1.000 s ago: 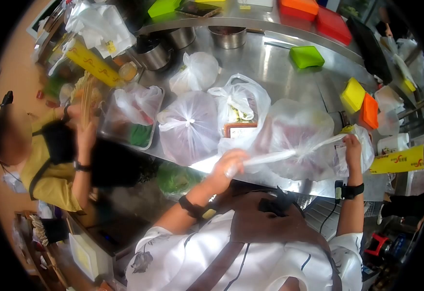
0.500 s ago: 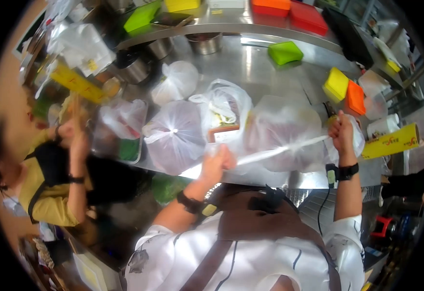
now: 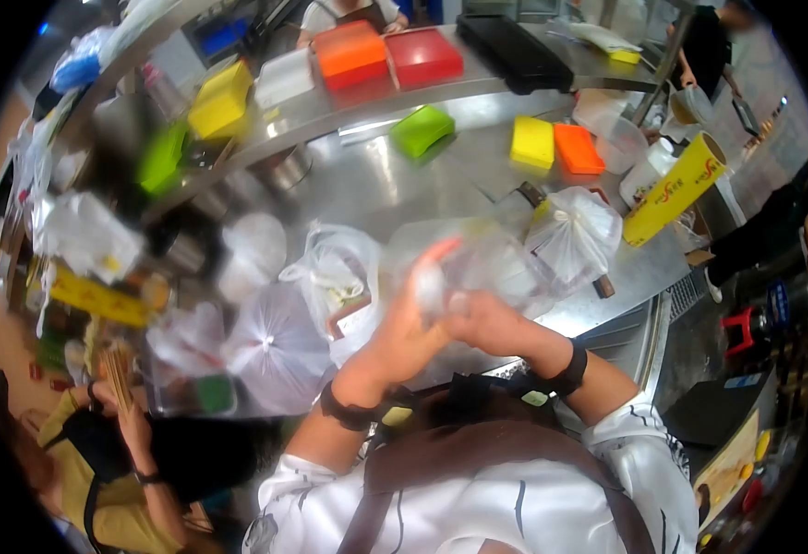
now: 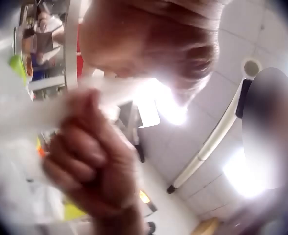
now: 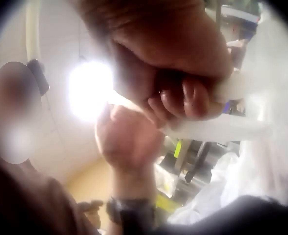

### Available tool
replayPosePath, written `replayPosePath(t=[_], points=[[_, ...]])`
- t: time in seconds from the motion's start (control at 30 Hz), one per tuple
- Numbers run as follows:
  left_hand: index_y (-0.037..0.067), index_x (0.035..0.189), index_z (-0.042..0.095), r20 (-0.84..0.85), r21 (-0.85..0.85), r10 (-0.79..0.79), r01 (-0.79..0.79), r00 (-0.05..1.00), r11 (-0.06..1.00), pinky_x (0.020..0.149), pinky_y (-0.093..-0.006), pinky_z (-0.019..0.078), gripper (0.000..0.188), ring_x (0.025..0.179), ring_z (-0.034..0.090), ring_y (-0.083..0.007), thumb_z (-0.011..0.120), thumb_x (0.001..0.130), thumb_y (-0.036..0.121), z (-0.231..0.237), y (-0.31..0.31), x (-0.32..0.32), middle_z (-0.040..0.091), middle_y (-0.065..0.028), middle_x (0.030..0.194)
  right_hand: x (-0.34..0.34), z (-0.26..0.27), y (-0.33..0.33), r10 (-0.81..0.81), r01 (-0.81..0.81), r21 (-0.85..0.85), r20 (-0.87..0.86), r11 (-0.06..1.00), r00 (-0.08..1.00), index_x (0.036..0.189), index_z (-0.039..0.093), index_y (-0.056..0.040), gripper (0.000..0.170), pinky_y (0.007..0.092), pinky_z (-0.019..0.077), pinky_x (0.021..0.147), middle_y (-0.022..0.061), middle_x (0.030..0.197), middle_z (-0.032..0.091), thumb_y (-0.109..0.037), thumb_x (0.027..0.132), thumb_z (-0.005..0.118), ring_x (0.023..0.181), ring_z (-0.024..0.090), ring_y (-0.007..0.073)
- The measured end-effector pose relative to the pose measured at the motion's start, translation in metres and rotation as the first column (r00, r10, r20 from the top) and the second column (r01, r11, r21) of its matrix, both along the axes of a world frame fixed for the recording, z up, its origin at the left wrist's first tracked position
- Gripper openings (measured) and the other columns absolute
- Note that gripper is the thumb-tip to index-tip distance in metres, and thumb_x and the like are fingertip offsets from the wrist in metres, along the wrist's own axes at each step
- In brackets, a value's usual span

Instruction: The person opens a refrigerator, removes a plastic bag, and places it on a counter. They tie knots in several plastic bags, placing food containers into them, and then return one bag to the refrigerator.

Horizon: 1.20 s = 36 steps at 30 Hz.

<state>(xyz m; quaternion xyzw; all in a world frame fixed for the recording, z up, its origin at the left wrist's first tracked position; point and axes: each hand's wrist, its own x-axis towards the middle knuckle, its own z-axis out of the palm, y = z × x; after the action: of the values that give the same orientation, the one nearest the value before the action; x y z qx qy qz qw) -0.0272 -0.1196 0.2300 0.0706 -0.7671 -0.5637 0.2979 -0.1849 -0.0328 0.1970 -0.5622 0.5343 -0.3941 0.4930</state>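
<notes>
In the head view both hands are close together over a filled clear plastic bag [image 3: 524,268], its twisted neck between them. My left hand [image 3: 409,328] grips the neck from the left, a finger pointing up and away; the left wrist view shows this hand [image 4: 149,39] large and blurred. My right hand [image 3: 492,323] pinches the twisted plastic beside it. In the right wrist view the fingers of my right hand [image 5: 173,73] curl round the white strip [image 5: 212,128]. The bag's underside is hidden.
Left of the bag stand an open white bag [image 3: 335,254] with a box, and a tied bag [image 3: 275,355]. Another tied bag [image 3: 575,235] sits right, near a yellow roll [image 3: 676,189]. A shelf [image 3: 330,115] runs behind. A person [image 3: 113,471] holding sticks is at left.
My hands have come together from wide apart, the right one moving left to meet the left. The stretched plastic neck is now short between them. The head view has turned right.
</notes>
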Motion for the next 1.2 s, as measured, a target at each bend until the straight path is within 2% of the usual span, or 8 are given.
replayPosePath(t=[0.23,0.33,0.47,0.63,0.7,0.87,1.03,1.2], points=[[0.001,0.142,0.034,0.235,-0.353,0.106,-0.017,0.966,0.936,0.111,-0.0421,0.0297,0.060,0.135,0.036,-0.0324,0.061,0.089,0.014,-0.150,0.002,-0.016,0.035,-0.0206,0.146,-0.010,0.002,0.016,-0.320,0.218,0.234,0.678,0.948,0.662,0.082,0.052,-0.0097,0.022,0.0243,0.0309,0.045,-0.0037,0.058,0.039,-0.025,0.098,0.054,0.047,0.034,0.0073],[-0.002,0.138,0.038,-0.043,-0.077,0.252,-0.254,0.967,0.964,0.109,-0.0411,0.0303,0.049,0.129,0.039,-0.0342,0.053,0.092,0.010,-0.170,0.008,-0.046,0.040,-0.0207,0.138,0.000,0.003,0.020,-0.330,0.410,0.078,0.735,0.909,0.592,0.127,0.044,-0.0060,0.033,0.0218,0.0371,0.047,-0.0014,0.060,0.044,-0.023,0.099,0.049,0.046,0.036,0.0078],[0.000,0.130,0.048,-0.125,0.361,0.350,-0.286,0.928,0.888,0.100,-0.0344,0.0383,0.038,0.115,0.051,-0.0232,0.050,0.092,0.006,-0.156,0.011,-0.055,0.056,-0.0115,0.113,0.016,0.013,0.010,-0.199,0.478,-0.387,0.575,0.788,0.793,0.151,0.004,-0.0016,0.069,0.0276,0.0452,0.067,0.0067,0.088,0.060,-0.025,0.101,0.045,0.066,0.050,0.0106],[0.001,0.113,0.059,0.019,0.458,0.159,-0.150,0.987,0.876,0.090,-0.0352,0.0447,0.027,0.100,0.061,-0.0249,0.054,0.088,0.007,-0.122,0.004,-0.052,0.065,-0.0105,0.099,0.010,0.000,-0.001,-0.104,0.212,-0.540,0.223,0.815,0.969,0.143,0.030,0.0038,0.050,0.0418,0.0434,0.095,0.0186,0.113,0.063,-0.025,0.103,0.038,0.101,0.060,0.0261],[0.004,0.104,0.061,0.048,-0.328,0.161,-0.137,0.986,0.935,0.082,-0.0377,0.0459,0.021,0.099,0.061,-0.0305,0.056,0.084,0.008,-0.114,0.010,-0.048,0.065,-0.0140,0.102,0.013,0.007,-0.008,-0.051,0.082,-0.548,0.072,0.833,0.996,0.141,0.035,0.0041,0.048,0.0418,0.0428,0.097,0.0199,0.119,0.061,-0.026,0.103,0.037,0.108,0.059,0.0279],[0.002,0.105,0.060,0.106,-0.466,0.192,-0.122,0.976,0.876,0.076,-0.0442,0.0443,0.028,0.080,0.064,-0.0367,0.053,0.088,0.024,-0.131,0.003,-0.057,0.066,-0.0171,0.084,0.016,0.026,-0.015,-0.034,-0.023,-0.322,-0.169,0.946,0.985,0.140,0.038,0.0036,0.057,0.0390,0.0404,0.100,0.0205,0.131,0.054,-0.032,0.098,0.051,0.120,0.053,0.0317],[0.006,0.092,0.067,0.169,0.597,-0.119,-0.006,0.978,0.802,0.082,-0.0333,0.0457,0.043,0.082,0.064,-0.0196,0.050,0.095,0.046,-0.113,-0.009,-0.033,0.068,-0.0069,0.087,-0.025,0.002,-0.002,-0.202,-0.121,-0.365,-0.729,0.923,0.654,0.128,0.052,0.0033,0.054,0.0373,0.0456,0.093,0.0219,0.120,0.059,-0.010,0.079,0.070,0.110,0.058,0.0370],[0.002,0.097,0.069,0.145,0.512,0.034,-0.104,0.989,0.853,0.086,-0.0311,0.0461,0.022,0.087,0.062,-0.0185,0.066,0.083,0.019,-0.107,-0.014,-0.016,0.069,-0.0074,0.096,-0.020,-0.018,0.027,-0.185,-0.112,-0.360,-0.694,0.926,0.696,0.091,0.059,0.0017,0.019,0.0413,0.0470,0.062,0.0181,0.079,0.060,0.001,0.075,0.068,0.073,0.059,0.0383]])
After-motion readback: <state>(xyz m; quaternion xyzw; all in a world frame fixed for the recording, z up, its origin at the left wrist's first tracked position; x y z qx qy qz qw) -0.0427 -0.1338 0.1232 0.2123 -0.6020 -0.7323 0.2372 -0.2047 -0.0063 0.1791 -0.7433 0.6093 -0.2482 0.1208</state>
